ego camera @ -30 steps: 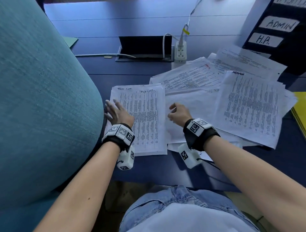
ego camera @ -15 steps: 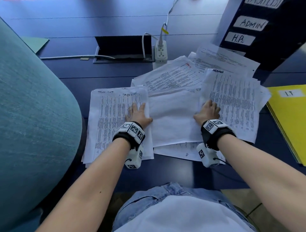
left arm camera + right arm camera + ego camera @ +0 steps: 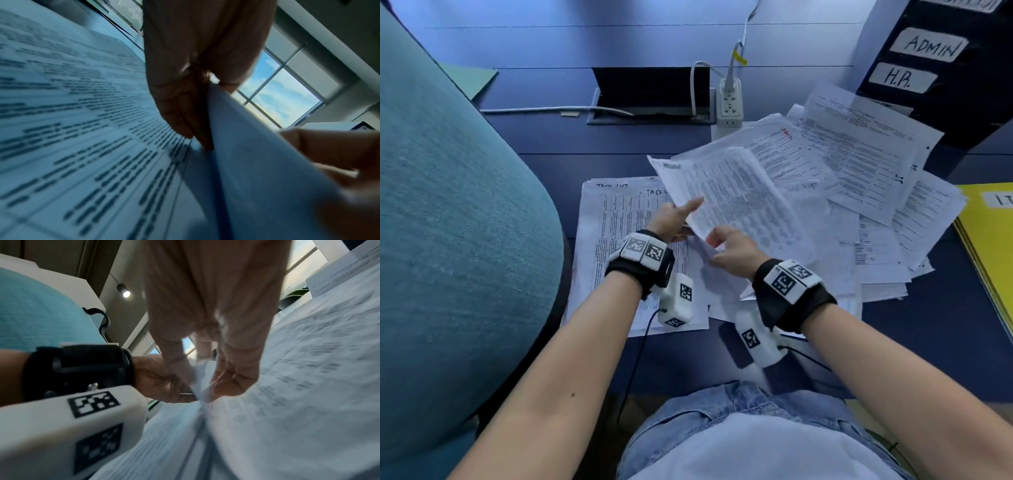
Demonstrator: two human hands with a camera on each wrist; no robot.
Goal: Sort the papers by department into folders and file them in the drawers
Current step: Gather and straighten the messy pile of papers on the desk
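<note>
A printed sheet (image 3: 736, 202) is lifted at a slant over the blue desk (image 3: 619, 161), its near corner held by both hands. My left hand (image 3: 685, 219) pinches its left edge, index finger lying along the paper. My right hand (image 3: 717, 240) pinches the bottom corner; the right wrist view shows that pinch (image 3: 216, 382) on the sheet's edge (image 3: 200, 381). In the left wrist view my left hand (image 3: 197, 105) grips the sheet (image 3: 257, 170) above the "task list" stack (image 3: 82, 129). That stack (image 3: 616, 246) lies flat under my left wrist. A loose pile of papers (image 3: 859, 164) spreads to the right.
A yellow folder marked IT (image 3: 989, 240) lies at the right edge. Black drawers labelled ADMIN (image 3: 928, 46) and H.R. (image 3: 900, 80) stand at the back right. A power strip (image 3: 729, 102) and cable box (image 3: 650, 96) sit behind the papers. A teal chair back (image 3: 448, 205) fills the left; a green folder (image 3: 479, 78) lies beyond it.
Half a second ago both hands lay flat on the papers, apart. They have come together and raised one printed sheet off the pile.
</note>
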